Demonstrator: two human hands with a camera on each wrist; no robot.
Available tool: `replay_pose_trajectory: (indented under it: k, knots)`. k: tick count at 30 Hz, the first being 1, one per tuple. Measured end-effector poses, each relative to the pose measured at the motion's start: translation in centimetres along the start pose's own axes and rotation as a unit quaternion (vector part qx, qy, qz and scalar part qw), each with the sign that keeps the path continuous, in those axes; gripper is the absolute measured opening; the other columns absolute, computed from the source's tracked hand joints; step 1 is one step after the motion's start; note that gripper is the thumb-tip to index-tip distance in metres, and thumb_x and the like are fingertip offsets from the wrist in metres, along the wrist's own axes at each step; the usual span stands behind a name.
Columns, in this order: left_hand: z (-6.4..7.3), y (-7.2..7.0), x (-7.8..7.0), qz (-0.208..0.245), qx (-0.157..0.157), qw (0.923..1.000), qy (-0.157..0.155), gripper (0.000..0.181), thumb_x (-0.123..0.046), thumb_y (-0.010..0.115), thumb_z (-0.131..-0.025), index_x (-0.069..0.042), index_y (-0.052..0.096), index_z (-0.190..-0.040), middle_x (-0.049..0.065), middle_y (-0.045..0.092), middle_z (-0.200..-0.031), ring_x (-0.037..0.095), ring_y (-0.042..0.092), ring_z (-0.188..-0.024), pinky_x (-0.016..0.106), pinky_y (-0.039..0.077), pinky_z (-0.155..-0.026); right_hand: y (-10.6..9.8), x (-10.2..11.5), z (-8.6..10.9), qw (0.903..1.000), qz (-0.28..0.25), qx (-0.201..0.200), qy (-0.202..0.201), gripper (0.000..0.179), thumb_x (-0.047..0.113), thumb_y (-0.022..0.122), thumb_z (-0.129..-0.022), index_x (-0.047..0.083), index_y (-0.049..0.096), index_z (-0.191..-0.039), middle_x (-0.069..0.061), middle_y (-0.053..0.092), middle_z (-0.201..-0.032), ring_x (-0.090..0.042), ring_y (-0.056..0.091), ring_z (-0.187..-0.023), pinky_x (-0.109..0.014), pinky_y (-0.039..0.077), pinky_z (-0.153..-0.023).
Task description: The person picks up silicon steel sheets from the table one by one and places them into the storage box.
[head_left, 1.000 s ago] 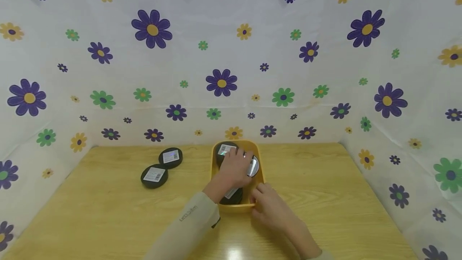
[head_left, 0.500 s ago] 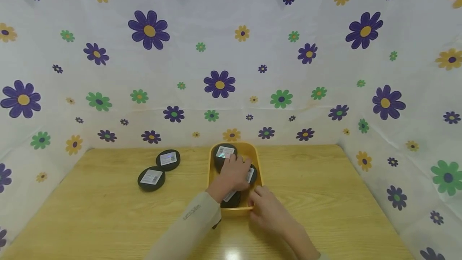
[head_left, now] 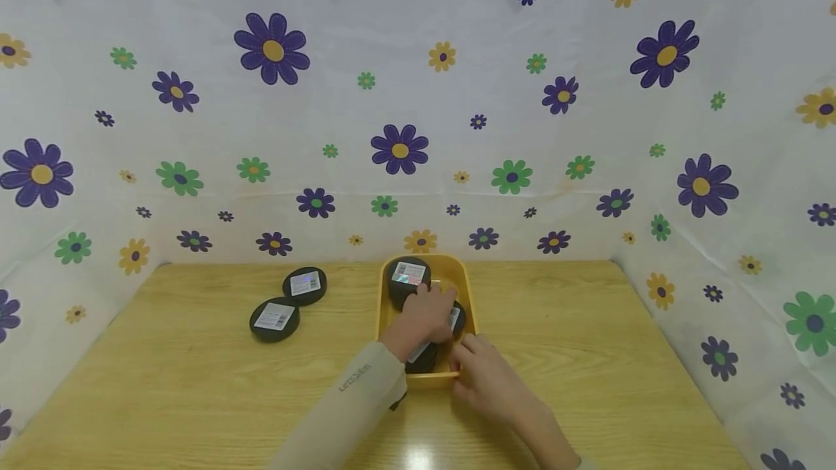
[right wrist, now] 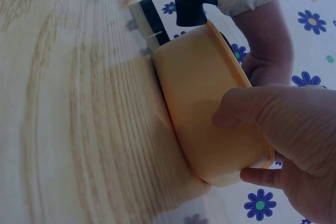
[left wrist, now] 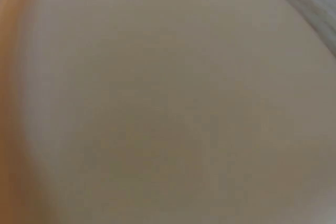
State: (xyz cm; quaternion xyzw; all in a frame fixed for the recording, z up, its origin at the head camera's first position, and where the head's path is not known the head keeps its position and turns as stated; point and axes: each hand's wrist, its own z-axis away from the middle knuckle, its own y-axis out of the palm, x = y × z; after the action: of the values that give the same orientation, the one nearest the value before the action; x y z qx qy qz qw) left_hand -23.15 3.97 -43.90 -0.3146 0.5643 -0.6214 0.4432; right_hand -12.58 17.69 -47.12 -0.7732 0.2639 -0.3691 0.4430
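Note:
A yellow plastic bin [head_left: 473, 321] stands on the table with several flat round black containers in it, each bearing a white label. At its back left corner is a stack of them, the top black container [head_left: 409, 278] label up. My left hand [head_left: 421, 318] reaches into the bin, fingers bent over a black round container [head_left: 460, 318] by the right wall; its grip is partly hidden. Another black container [head_left: 421, 360] lies under my left wrist. My right hand [head_left: 486, 376] grips the bin's near right corner, thumb against the outer wall in the right wrist view.
Two more labelled black containers, one nearer [head_left: 274, 320] and one farther [head_left: 305, 285], lie on the wooden table [head_left: 196, 383] left of the bin. A white flowered cloth [head_left: 418, 100] hangs behind and at both sides. The left wrist view is mostly a blurred pale surface.
The container under my left hand, tilted and shiny at first, now sits lower and flatter beside the right wall. My left hand has shifted slightly down and toward me. My right hand keeps its place.

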Motion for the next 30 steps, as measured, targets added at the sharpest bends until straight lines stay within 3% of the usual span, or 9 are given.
replay_pose_trajectory:
  k: [7, 13, 20, 26, 30]
  knots:
    - [0.0, 0.1, 0.2, 0.029, 0.013, 0.9994, -0.013, 0.06, -0.028, 0.079, -0.076, -0.014, 0.053, -0.128, 0.012, 0.058, -0.114, 0.03, 0.058, -0.093, 0.048, 0.052, -0.082, 0.1, 0.0, 0.0, 0.9999, 0.004, -0.011, -0.008, 0.025, 0.009, 0.078, -0.073, 0.014, 0.057, -0.084, 0.009, 0.045, -0.087, -0.01, 0.041, -0.083, -0.026, 0.042, -0.072]
    - [0.2, 0.0, 0.4, 0.046, 0.017, 0.9987, -0.011, 0.057, -0.029, 0.079, -0.075, -0.013, 0.053, -0.124, 0.012, 0.057, -0.111, 0.029, 0.059, -0.088, 0.049, 0.052, -0.081, 0.2, 0.1, -0.1, 0.9998, 0.004, -0.015, -0.008, 0.027, 0.009, 0.079, -0.073, 0.016, 0.055, -0.083, 0.009, 0.044, -0.086, -0.01, 0.041, -0.083, -0.026, 0.042, -0.072]
    - [0.4, -0.3, 0.5, 0.062, 0.018, 0.9979, -0.013, 0.063, -0.035, 0.073, -0.084, -0.014, 0.05, -0.138, 0.015, 0.056, -0.123, 0.031, 0.06, -0.096, 0.048, 0.052, -0.085, 0.2, 0.2, 0.0, 0.9997, 0.006, -0.021, -0.013, 0.027, 0.008, 0.078, -0.072, 0.015, 0.055, -0.082, 0.01, 0.043, -0.085, -0.01, 0.04, -0.082, -0.026, 0.041, -0.073]
    - [0.7, -0.5, 0.9, 0.079, -0.001, 0.9968, -0.011, 0.06, -0.036, 0.063, -0.091, -0.013, 0.046, -0.144, 0.019, 0.053, -0.132, 0.03, 0.059, -0.096, 0.046, 0.053, -0.082, 0.4, 0.1, 0.0, 0.9999, 0.007, -0.015, -0.002, 0.028, 0.009, 0.079, -0.072, 0.016, 0.054, -0.082, 0.01, 0.042, -0.085, -0.01, 0.04, -0.083, -0.027, 0.04, -0.074]
    - [1.6, -1.2, 1.5, 0.098, -0.03, 0.9948, -0.002, 0.055, -0.037, 0.062, -0.094, -0.012, 0.049, -0.141, 0.017, 0.055, -0.13, 0.028, 0.06, -0.093, 0.044, 0.054, -0.08, 0.6, 0.0, 0.0, 0.9995, 0.007, -0.029, -0.011, 0.029, 0.009, 0.079, -0.071, 0.017, 0.053, -0.081, 0.01, 0.042, -0.084, -0.01, 0.041, -0.083, -0.027, 0.04, -0.073]
